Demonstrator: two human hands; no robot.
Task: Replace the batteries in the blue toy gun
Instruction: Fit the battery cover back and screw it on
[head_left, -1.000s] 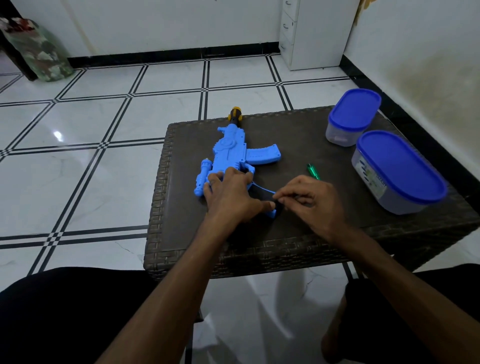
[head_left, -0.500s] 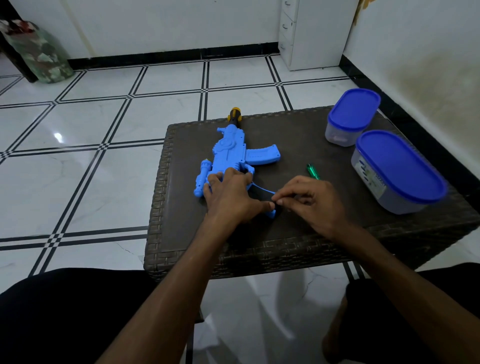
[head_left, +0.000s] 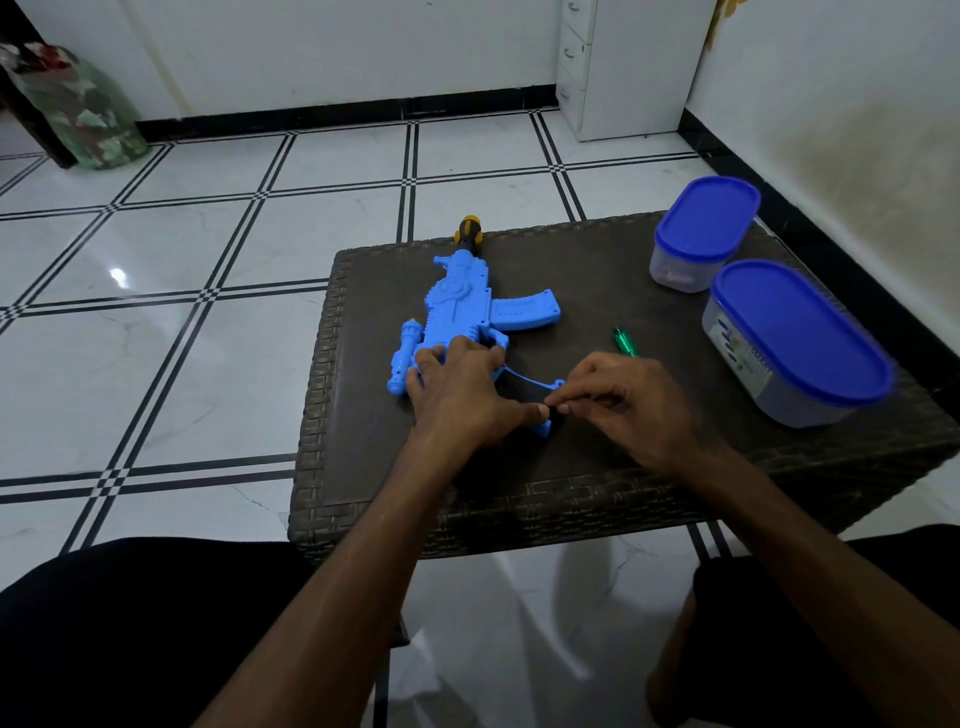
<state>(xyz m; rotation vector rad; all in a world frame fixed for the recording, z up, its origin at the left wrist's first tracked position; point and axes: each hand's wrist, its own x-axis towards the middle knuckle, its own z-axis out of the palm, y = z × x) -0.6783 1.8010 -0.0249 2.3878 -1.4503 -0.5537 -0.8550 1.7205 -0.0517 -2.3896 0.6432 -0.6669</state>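
The blue toy gun (head_left: 457, 312) is laid on the desk (head_left: 597, 291), pressed down near its grip by the left hand (head_left: 462, 395) with fingers spread. A small dark piece at the stock is pinched by the right hand's (head_left: 623, 400) narrowed fingers (head_left: 563, 408). Two blue-lidded containers (head_left: 795, 338) stand right; contents cannot be told.

2 blue-lidded containers (head_left: 795, 340) stand on the wicker table (head_left: 571, 499); a white cabinet (head_left: 618, 67) behind.
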